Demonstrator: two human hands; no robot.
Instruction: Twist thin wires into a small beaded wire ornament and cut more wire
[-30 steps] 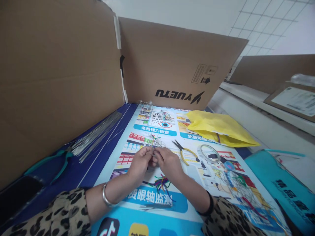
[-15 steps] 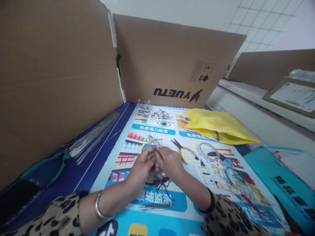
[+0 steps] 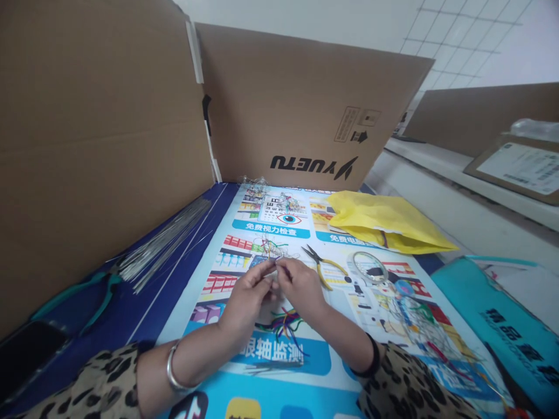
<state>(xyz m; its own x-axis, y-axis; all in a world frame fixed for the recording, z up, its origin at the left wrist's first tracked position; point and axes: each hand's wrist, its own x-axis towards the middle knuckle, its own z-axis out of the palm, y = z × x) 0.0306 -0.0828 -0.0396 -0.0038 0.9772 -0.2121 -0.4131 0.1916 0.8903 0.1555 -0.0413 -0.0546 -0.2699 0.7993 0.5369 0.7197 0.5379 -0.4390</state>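
Observation:
My left hand (image 3: 251, 294) and my right hand (image 3: 301, 288) meet over the middle of the printed mat, fingertips pinched together. Whatever lies between them is very small; a dark purplish bit shows at the tips, too fine to name. Just beyond the fingertips is a loose tangle of thin wire and coloured strands (image 3: 271, 247). Below the hands, close to my right wrist, rests a bunch of multicoloured threads (image 3: 286, 323). Several short grey wire pieces (image 3: 273, 366) lie nearer to me. Yellow-handled pliers (image 3: 325, 267) lie with jaws apart to the right of my right hand.
Cardboard panels (image 3: 314, 105) stand behind and at left. A bundle of straight wires (image 3: 163, 247) and teal-handled pliers (image 3: 98, 302) lie at left. To the right are a clear tape roll (image 3: 370, 267), a yellow pouch (image 3: 388, 218), a beaded wire tangle (image 3: 417, 320) and a teal package (image 3: 493, 314).
Both hands stay together in nearly the same place; the fingertips have shifted slightly, with the left fingers a little straighter. The view has moved a bit. Objects on the mat lie as before.

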